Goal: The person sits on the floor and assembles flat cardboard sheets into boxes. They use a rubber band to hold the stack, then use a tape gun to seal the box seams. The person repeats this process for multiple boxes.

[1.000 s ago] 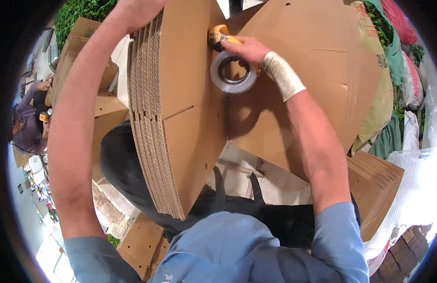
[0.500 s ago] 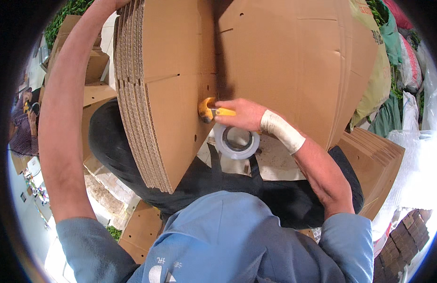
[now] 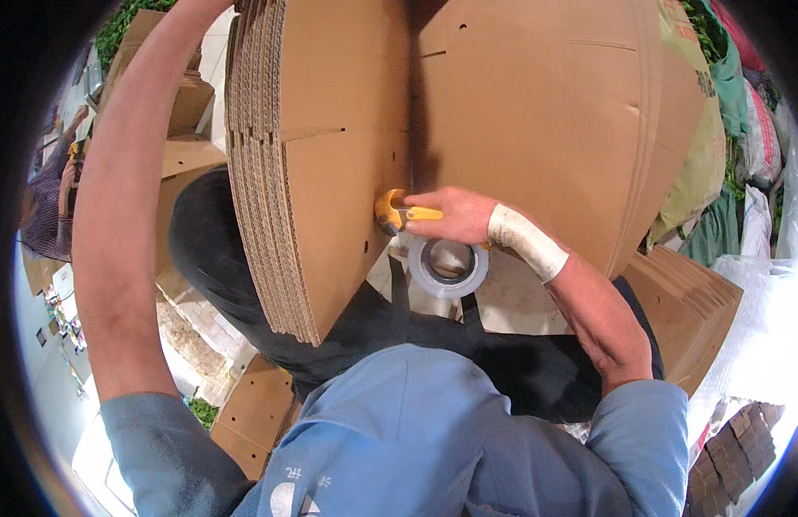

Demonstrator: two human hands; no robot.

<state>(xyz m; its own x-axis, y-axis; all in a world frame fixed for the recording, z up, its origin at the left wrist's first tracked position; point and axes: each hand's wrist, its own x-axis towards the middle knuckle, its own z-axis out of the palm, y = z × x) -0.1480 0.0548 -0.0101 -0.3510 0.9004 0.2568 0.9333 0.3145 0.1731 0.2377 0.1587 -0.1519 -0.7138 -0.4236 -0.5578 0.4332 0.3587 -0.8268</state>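
My right hand (image 3: 461, 214), with a white wrap round its wrist, is closed on the yellow-and-black handle of a tape dispenser (image 3: 389, 212). A large roll of clear tape (image 3: 477, 277) hangs below the hand. The dispenser's head is against or close to the lower part of a thick stack of folded cardboard sheets (image 3: 330, 185), which stands upright between my knees. On its right, a wide cardboard panel (image 3: 537, 129) spreads out at an angle. My left arm (image 3: 123, 233) reaches up to the stack's far left corner; its hand is nearly all cut off, fingers hidden.
More flattened cartons (image 3: 688, 302) lean beside my right knee, and others (image 3: 188, 155) stand at the left. Full sacks (image 3: 696, 164) and clear plastic wrap (image 3: 761, 319) line the right side. A person in a striped top (image 3: 46, 202) is at the far left.
The cardboard, the dispenser and my right hand sit slightly farther right in the picture, as do the surroundings. My right hand still holds the dispenser. The person at the left has shifted their arms.
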